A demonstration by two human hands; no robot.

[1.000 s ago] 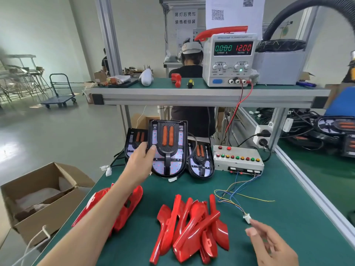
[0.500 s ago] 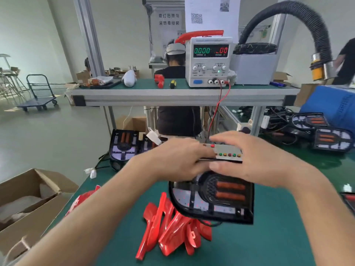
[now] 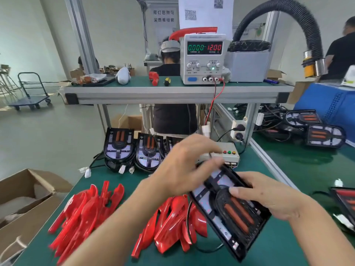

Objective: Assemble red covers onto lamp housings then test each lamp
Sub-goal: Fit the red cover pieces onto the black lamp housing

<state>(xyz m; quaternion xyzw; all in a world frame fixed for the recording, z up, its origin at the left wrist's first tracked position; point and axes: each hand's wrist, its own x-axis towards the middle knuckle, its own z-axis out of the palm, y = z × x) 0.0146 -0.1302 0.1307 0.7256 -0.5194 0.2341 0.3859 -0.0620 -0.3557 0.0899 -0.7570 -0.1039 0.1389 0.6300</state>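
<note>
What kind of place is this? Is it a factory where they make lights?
Most likely, yes: a lamp assembly workshop. Piles of red covers lie on a green workbench, black lamp housings stand in a row waiting, and a power supply sits on the shelf for testing them.

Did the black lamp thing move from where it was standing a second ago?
Yes. The lamp housing left the row beside the button box and now sits tilted in both hands, nearer the person, over the red covers.
</note>
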